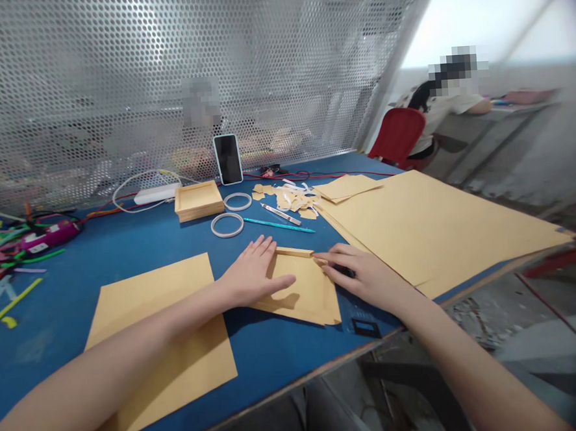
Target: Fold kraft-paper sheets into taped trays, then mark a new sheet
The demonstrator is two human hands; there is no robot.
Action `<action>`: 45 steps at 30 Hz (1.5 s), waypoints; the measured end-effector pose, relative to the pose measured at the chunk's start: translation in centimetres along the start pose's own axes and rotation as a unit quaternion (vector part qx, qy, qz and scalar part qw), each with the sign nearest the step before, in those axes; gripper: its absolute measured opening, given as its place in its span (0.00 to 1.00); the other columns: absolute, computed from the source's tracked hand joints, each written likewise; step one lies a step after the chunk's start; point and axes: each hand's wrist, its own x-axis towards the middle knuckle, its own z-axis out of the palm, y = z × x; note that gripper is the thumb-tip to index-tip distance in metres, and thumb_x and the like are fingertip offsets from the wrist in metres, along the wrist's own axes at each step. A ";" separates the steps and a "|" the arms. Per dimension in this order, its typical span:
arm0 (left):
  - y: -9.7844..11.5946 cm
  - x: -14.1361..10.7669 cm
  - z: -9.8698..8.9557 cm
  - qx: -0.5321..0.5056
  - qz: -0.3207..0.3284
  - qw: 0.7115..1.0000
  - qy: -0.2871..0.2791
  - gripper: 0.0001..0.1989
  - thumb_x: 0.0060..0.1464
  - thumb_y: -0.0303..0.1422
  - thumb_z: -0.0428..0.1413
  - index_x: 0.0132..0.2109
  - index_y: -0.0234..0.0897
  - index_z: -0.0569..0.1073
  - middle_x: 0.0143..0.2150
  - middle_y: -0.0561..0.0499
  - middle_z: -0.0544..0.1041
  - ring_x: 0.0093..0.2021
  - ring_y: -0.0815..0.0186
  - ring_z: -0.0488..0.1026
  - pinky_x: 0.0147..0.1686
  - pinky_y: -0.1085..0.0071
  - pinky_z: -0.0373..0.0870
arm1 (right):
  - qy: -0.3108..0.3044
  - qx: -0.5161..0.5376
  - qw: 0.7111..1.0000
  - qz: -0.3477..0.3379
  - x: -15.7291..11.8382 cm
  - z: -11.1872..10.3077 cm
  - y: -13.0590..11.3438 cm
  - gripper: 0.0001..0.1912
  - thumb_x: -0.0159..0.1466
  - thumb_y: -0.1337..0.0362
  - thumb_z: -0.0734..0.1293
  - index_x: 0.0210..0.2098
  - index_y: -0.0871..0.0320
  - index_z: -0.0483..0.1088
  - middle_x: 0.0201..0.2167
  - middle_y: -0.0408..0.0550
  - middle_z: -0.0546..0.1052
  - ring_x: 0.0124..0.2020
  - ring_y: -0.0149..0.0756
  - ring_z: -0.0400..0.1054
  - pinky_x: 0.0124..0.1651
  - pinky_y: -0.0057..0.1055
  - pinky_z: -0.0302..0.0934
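Observation:
A piece of brown kraft paper (307,280) with folded-up edges lies on the blue table in front of me. My left hand (253,274) rests flat across its left side, fingers stretched out and thumb apart. At its upper right corner, the fingertips of my right hand (357,273) grip the folded edge; my right thumb is mostly hidden. Under my left forearm lies a flat kraft sheet (177,320). Beyond my hands are a teal pencil (279,225), a utility knife (281,214) and two tape rolls (227,225) (238,201).
Large kraft sheets (445,225) cover the right side. At the back stand shallow kraft boxes (199,200), a phone (228,159), a white power strip (157,193) and paper scraps (294,199). Colourful strips (7,249) lie left. A person (449,101) sits at another desk.

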 end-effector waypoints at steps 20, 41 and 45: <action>-0.6 -1.1 -0.6 0.037 0.133 0.990 -0.024 0.62 0.39 0.67 0.55 0.70 0.32 0.45 0.71 0.37 0.42 0.71 0.48 0.35 0.66 0.49 0.31 | -0.011 -0.040 0.997 0.060 1.4 0.2 -0.4 0.16 0.67 0.58 0.59 0.41 0.57 0.77 0.34 0.50 0.73 0.38 0.40 0.71 0.43 0.37 0.65; -0.4 -1.0 0.1 0.061 0.150 0.987 0.005 0.57 0.44 0.63 0.55 0.68 0.25 0.50 0.70 0.30 0.46 0.69 0.44 0.42 0.66 0.52 0.40 | -0.032 -0.075 0.994 -0.066 4.7 1.2 -0.1 0.15 0.68 0.61 0.59 0.42 0.57 0.76 0.38 0.53 0.77 0.40 0.41 0.71 0.45 0.37 0.66; -0.1 -1.1 0.4 0.066 0.164 0.984 0.000 0.55 0.48 0.60 0.54 0.68 0.21 0.50 0.70 0.28 0.42 0.70 0.44 0.39 0.66 0.52 0.41 | -0.022 -0.076 0.991 -0.111 4.9 2.1 0.4 0.19 0.69 0.60 0.56 0.40 0.57 0.78 0.36 0.54 0.77 0.39 0.41 0.71 0.44 0.38 0.67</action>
